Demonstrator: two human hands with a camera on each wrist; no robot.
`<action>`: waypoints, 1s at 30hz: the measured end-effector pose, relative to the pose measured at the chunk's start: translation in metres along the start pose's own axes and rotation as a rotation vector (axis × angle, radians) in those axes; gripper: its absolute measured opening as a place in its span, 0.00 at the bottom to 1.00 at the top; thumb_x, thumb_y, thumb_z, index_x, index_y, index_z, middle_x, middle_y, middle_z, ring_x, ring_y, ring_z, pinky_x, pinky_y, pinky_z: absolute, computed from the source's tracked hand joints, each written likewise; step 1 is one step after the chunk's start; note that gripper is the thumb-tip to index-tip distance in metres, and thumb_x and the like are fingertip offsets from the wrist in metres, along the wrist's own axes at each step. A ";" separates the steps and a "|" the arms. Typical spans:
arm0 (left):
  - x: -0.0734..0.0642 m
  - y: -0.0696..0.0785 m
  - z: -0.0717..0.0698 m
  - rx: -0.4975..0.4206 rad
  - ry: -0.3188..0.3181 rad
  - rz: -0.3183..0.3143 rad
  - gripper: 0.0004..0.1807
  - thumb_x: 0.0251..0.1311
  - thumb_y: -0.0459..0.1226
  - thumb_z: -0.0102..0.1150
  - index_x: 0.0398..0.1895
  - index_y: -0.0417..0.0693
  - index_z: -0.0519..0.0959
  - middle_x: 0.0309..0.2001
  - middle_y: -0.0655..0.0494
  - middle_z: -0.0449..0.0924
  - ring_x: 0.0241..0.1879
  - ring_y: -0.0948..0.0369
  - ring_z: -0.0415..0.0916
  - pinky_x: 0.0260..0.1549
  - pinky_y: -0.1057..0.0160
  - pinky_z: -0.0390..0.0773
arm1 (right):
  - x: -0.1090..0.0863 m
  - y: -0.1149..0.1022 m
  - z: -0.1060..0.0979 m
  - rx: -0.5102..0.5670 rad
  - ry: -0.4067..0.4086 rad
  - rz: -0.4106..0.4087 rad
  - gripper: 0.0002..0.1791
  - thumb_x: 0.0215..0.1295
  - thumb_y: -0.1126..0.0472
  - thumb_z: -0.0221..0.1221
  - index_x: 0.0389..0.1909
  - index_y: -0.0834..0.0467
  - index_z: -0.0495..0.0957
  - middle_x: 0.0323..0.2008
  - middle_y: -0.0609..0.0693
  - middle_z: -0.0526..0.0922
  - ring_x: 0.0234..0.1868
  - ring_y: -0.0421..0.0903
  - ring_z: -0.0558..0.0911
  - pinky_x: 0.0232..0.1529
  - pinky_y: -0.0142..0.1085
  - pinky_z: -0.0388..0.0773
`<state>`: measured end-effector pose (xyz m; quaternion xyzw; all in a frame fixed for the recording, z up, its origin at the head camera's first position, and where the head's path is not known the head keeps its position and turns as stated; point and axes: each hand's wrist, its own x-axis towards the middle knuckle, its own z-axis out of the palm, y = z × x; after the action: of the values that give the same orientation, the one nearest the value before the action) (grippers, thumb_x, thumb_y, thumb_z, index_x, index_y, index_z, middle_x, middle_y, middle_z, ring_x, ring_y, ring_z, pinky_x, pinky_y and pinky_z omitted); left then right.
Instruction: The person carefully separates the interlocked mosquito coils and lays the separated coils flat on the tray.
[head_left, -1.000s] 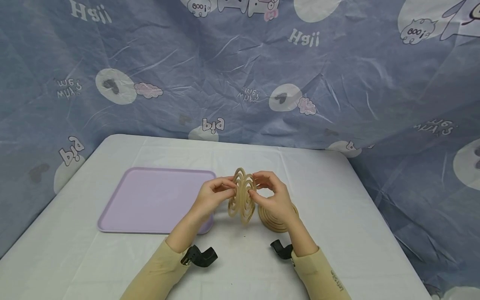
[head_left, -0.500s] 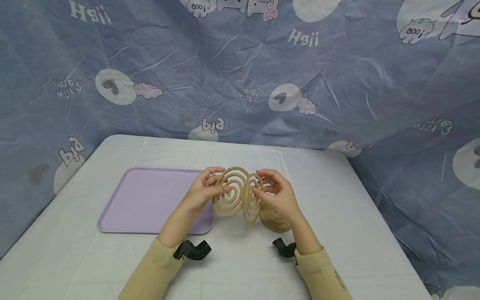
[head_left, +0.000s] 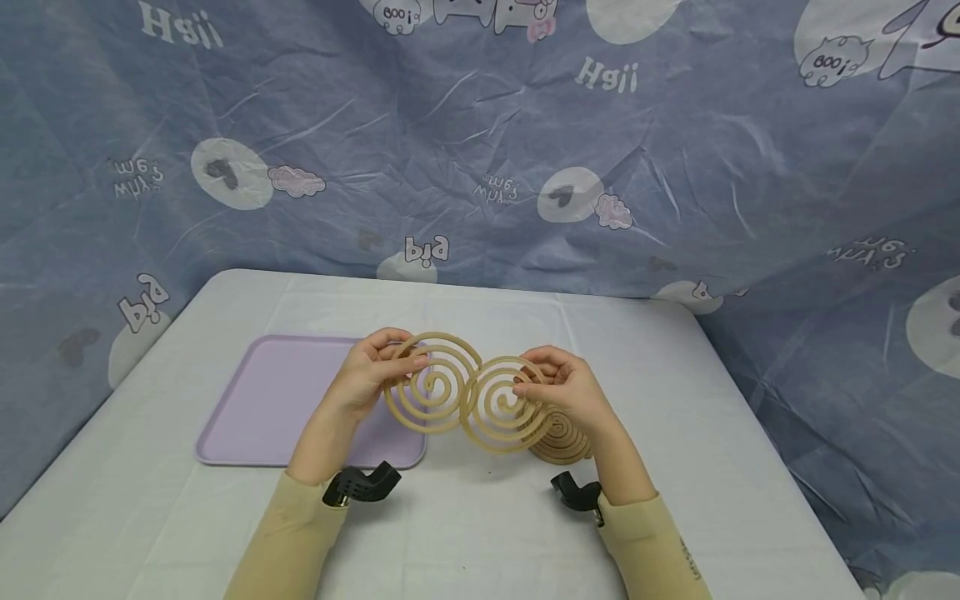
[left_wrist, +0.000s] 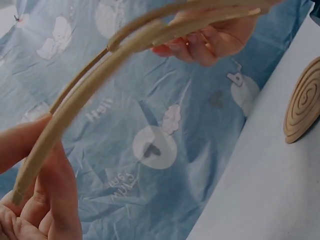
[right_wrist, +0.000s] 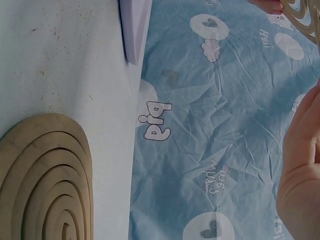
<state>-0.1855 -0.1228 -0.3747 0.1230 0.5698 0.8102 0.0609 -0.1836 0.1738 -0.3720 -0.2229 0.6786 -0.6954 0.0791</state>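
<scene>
In the head view, two tan mosquito coils are held up over the table. My left hand (head_left: 356,383) pinches the left coil (head_left: 432,388) between thumb and fingers at its outer left side. The right coil (head_left: 507,406) is pinched by my right hand (head_left: 572,392) at its upper right. Their spirals are spread side by side, and their rims overlap in the middle. The left wrist view has the held coils (left_wrist: 82,95) nearly edge-on, bowing upward from my left fingers. Lying flat below my right hand is a tightly wound coil (head_left: 561,433), partly hidden by the right coil.
A lilac tray (head_left: 277,408) lies on the white-covered table (head_left: 480,525), left of the held coils. Brownish crumbs (right_wrist: 55,55) dot the cloth near the flat coil. A blue printed curtain (head_left: 450,125) hangs behind and to both sides.
The two coils stood almost face to face and have swung apart, now facing the head camera. My left hand has moved left, over the tray's edge; my right has shifted slightly right.
</scene>
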 end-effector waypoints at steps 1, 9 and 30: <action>0.000 0.000 -0.001 0.018 -0.001 -0.004 0.13 0.53 0.24 0.62 0.41 0.40 0.74 0.29 0.57 0.83 0.24 0.66 0.77 0.24 0.71 0.74 | 0.000 0.000 -0.001 -0.003 -0.004 0.008 0.17 0.52 0.74 0.65 0.44 0.62 0.77 0.33 0.52 0.84 0.35 0.45 0.83 0.34 0.34 0.81; 0.000 0.002 -0.009 0.058 -0.013 0.033 0.13 0.55 0.20 0.56 0.36 0.45 0.72 0.28 0.55 0.83 0.23 0.63 0.79 0.26 0.67 0.78 | 0.001 -0.001 -0.004 -0.039 0.011 0.044 0.21 0.56 0.71 0.64 0.50 0.66 0.73 0.35 0.53 0.84 0.34 0.45 0.83 0.32 0.34 0.81; -0.001 0.007 -0.008 0.073 0.122 0.102 0.13 0.55 0.24 0.60 0.30 0.52 0.84 0.28 0.58 0.83 0.27 0.64 0.80 0.28 0.69 0.79 | 0.001 -0.005 -0.003 -0.094 0.172 -0.086 0.13 0.63 0.67 0.59 0.44 0.73 0.77 0.35 0.46 0.84 0.35 0.41 0.82 0.37 0.34 0.81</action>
<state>-0.1862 -0.1332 -0.3709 0.1043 0.5945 0.7971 -0.0200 -0.1844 0.1769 -0.3665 -0.1949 0.7044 -0.6822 -0.0198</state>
